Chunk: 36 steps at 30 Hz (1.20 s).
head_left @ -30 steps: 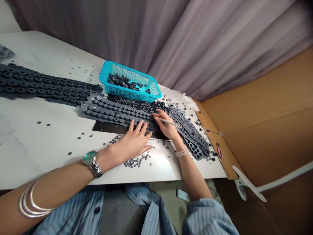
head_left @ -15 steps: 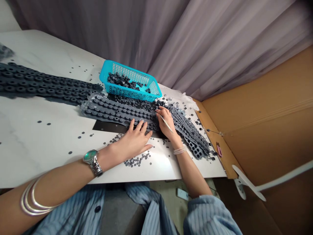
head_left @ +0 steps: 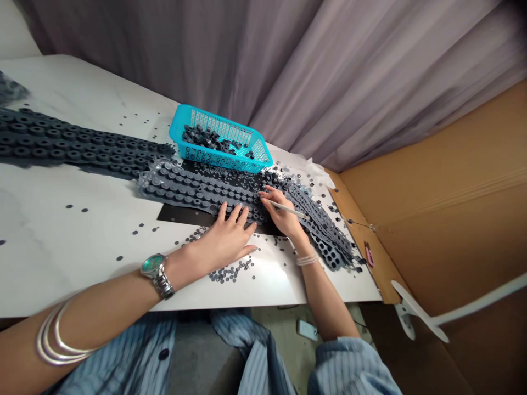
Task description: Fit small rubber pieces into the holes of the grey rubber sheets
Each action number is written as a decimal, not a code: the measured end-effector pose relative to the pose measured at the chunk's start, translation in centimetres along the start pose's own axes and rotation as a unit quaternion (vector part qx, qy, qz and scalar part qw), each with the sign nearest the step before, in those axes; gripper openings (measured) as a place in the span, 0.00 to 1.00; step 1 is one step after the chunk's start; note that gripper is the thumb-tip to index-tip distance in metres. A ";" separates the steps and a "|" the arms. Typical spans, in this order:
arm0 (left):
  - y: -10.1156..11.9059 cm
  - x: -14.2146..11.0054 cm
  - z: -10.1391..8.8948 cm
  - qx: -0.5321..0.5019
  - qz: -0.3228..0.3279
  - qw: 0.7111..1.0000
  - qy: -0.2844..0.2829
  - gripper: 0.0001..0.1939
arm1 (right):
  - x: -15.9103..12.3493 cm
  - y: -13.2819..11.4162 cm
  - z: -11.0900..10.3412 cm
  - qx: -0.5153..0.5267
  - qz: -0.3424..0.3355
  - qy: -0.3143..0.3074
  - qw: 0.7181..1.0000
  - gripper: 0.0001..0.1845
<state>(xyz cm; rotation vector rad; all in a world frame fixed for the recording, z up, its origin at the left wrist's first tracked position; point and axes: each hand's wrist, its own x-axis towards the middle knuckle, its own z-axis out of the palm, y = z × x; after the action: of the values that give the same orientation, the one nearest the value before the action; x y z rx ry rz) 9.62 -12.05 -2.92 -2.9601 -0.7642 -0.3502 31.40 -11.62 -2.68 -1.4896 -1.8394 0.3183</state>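
A dark grey rubbery sheet (head_left: 189,189) with rows of round raised rings lies across a black mat (head_left: 177,214). My left hand (head_left: 226,238) rests with fingers spread on the sheet's near edge. My right hand (head_left: 282,214) pinches a thin pale pen-like stick (head_left: 290,209) over the sheet's right end. The stick's tip is too small to make out. Small dark discs (head_left: 230,271) lie scattered beside my left hand. To the right of my right hand is a pile of dark perforated strips (head_left: 329,249).
A blue plastic basket (head_left: 222,163) holding small dark pieces stands behind the sheet. Another long ringed sheet (head_left: 74,144) stretches off to the left. On cardboard at the right lies a pink-handled cutter (head_left: 369,254). A white clamp (head_left: 405,318) grips near the right corner.
My right hand has shifted slightly down and right, and the stick has tilted flatter, its rear end now pointing more to the right. My left hand stays in place on the sheet.
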 end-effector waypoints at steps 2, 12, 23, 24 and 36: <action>0.0 0.0 0.0 0.000 -0.001 1.000 -0.002 0.28 | 0.1 0.1 0.2 -0.002 0.001 -0.003 1.000 0.11; 0.1 0.0 -0.4 0.010 0.001 1.000 -0.011 0.27 | 0.2 -0.2 0.0 -0.021 -0.009 -0.002 1.000 0.10; 0.1 0.0 -0.4 0.006 -0.001 1.000 -0.006 0.27 | 0.4 0.0 0.3 -0.028 -0.010 -0.010 1.000 0.09; 0.1 0.0 -0.4 0.006 0.000 1.000 -0.005 0.27 | 0.5 0.1 0.4 -0.033 -0.011 -0.010 0.999 0.09; 0.1 0.0 -0.5 0.001 -0.005 1.000 -0.013 0.27 | 0.5 0.8 -0.4 -0.057 -0.006 0.074 0.996 0.12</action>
<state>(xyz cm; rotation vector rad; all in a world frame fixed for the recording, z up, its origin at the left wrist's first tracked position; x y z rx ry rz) 9.60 -12.19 -2.44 -2.9662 -0.7809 -0.3137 32.21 -10.98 -2.66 -1.5362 -1.7713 0.0947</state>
